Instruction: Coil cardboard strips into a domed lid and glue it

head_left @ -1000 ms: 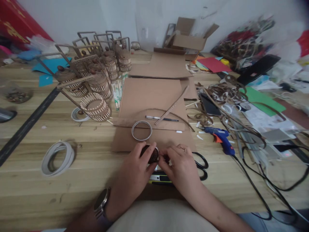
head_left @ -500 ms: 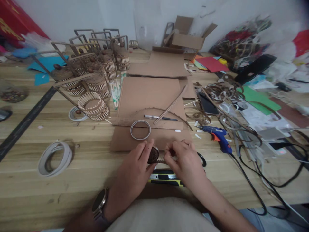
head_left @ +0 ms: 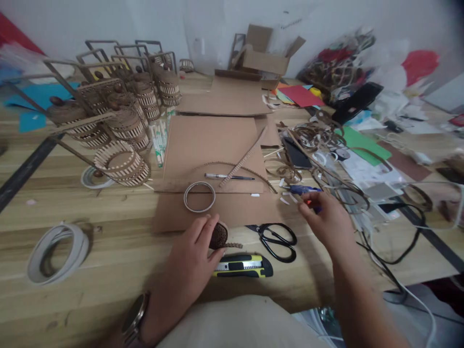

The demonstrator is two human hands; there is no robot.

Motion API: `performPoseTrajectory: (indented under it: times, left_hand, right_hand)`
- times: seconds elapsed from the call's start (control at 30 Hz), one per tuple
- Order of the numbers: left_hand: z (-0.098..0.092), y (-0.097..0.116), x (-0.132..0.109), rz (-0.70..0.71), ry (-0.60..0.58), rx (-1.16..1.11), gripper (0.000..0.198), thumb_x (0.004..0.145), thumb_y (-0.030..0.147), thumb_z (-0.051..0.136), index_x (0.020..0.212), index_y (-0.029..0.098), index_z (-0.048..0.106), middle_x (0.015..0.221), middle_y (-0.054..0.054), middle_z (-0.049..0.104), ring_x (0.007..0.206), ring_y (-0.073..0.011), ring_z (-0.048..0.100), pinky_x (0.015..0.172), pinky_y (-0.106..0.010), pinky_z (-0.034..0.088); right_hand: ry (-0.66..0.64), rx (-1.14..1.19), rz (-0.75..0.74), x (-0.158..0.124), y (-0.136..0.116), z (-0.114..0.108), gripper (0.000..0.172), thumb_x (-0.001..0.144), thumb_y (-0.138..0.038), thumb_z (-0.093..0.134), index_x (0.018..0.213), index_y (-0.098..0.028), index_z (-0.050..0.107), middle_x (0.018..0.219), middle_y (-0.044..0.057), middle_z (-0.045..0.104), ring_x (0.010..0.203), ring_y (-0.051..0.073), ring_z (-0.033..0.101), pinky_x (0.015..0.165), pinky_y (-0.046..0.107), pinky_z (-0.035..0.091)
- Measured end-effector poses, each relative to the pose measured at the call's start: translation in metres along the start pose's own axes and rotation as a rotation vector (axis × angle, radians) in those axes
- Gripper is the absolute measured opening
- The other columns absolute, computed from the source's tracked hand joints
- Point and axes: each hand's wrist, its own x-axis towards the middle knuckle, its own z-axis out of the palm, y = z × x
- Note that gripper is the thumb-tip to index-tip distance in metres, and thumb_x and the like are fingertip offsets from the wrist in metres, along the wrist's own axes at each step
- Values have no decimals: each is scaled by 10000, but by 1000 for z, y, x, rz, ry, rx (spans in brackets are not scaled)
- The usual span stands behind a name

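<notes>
My left hand (head_left: 190, 258) is closed round a dark brown coiled corrugated paper strip (head_left: 219, 235), held on edge over the table. The loose tail of the strip sticks out to the right. A yellow and black utility knife (head_left: 242, 266) lies just below the coil. Black-handled scissors (head_left: 277, 240) rest to its right. My right hand (head_left: 328, 224) is over the blue and orange glue gun (head_left: 302, 189), with thumb and forefinger slightly apart around its trigger area. The hand covers most of the gun's handle. Small white scraps lie near the nozzle.
Cardboard sheets (head_left: 213, 140) bear a pen (head_left: 230, 177), a tape ring (head_left: 199, 197) and corrugated strips. Slatted baskets (head_left: 121, 164) with tall handles crowd the left. Paper strips, a phone (head_left: 296, 153) and cables clutter the right. A white tape roll (head_left: 58, 253) lies at left.
My right hand has let go of the strip's tail and moved right to the glue gun, uncovering the scissors. My left hand keeps the coil. The view has shifted right.
</notes>
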Motion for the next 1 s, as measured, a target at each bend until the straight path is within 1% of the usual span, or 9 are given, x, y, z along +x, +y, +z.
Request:
performPoseTrajectory:
  times: [0.13, 0.2, 0.33, 0.47, 0.57, 0.67, 0.73, 0.83, 1.0]
  left_hand:
    - [0, -1, 0, 4, 9, -41, 622, 751, 142, 741, 1303, 182, 457, 1173, -126, 655, 1040, -277, 686, 857, -385, 597]
    - [-2, 0, 1, -11, 10, -78, 611, 767, 158, 731, 1311, 200, 456, 1177, -116, 648, 1049, -272, 681, 864, -388, 594]
    - [-8, 3, 4, -43, 29, -163, 586, 785, 172, 721, 1309, 227, 466, 1186, -98, 634, 1086, -259, 659, 914, -394, 573]
    - [-14, 5, 5, -106, 35, -281, 578, 781, 191, 738, 1298, 244, 484, 1172, -80, 630, 1095, -248, 640, 936, -400, 558]
    - [-16, 5, 5, -148, 31, -356, 576, 780, 198, 747, 1297, 246, 498, 1180, -77, 619, 1104, -242, 627, 954, -404, 543]
    - [-17, 4, 5, -175, 32, -393, 564, 778, 191, 747, 1290, 240, 515, 1169, -69, 621, 1094, -233, 625, 955, -396, 537]
    - [-18, 4, 6, -187, 35, -407, 560, 777, 188, 747, 1288, 234, 523, 1165, -69, 622, 1080, -229, 627, 944, -389, 540]
    - [-18, 4, 7, -201, 27, -425, 563, 777, 191, 750, 1292, 227, 526, 1176, -79, 615, 1071, -233, 627, 938, -398, 542]
    - [-16, 4, 7, -216, -10, -467, 546, 798, 193, 720, 1305, 235, 522, 1177, -84, 611, 1059, -237, 632, 918, -411, 554]
  right_hand:
    - [3, 100, 62, 4, 18, 13, 136, 677, -296, 582, 787, -218, 600, 639, 3, 598, 546, 172, 534, 536, 301, 405]
    - [-29, 143, 59, 5, 21, 19, 96, 710, -297, 560, 750, -216, 595, 600, -6, 590, 509, 158, 514, 510, 289, 400]
    - [-66, 120, 35, 7, 22, 23, 169, 756, -328, 556, 755, -208, 676, 531, -8, 563, 467, 166, 482, 497, 312, 395]
    - [-11, 78, -38, 9, 17, 22, 217, 796, -375, 553, 748, -220, 697, 714, 70, 660, 704, 248, 596, 646, 388, 460]
    - [77, 31, -116, 4, 2, 17, 272, 874, -415, 530, 773, -223, 695, 836, 101, 679, 809, 268, 610, 702, 408, 477]
    - [95, 141, -217, -11, -27, 8, 185, 921, -337, 543, 891, -239, 698, 884, 81, 680, 831, 247, 629, 715, 386, 490]
    - [5, 335, -349, -24, -51, 3, 100, 914, -274, 589, 886, -263, 684, 861, 47, 688, 810, 219, 651, 716, 356, 508]
    - [-248, 525, -516, -39, -82, 2, 72, 867, -252, 685, 938, -266, 683, 822, 27, 700, 752, 198, 671, 656, 324, 530]
    - [-319, 557, -661, -44, -106, 9, 38, 888, -220, 665, 911, -247, 682, 782, 12, 701, 710, 162, 650, 636, 298, 510]
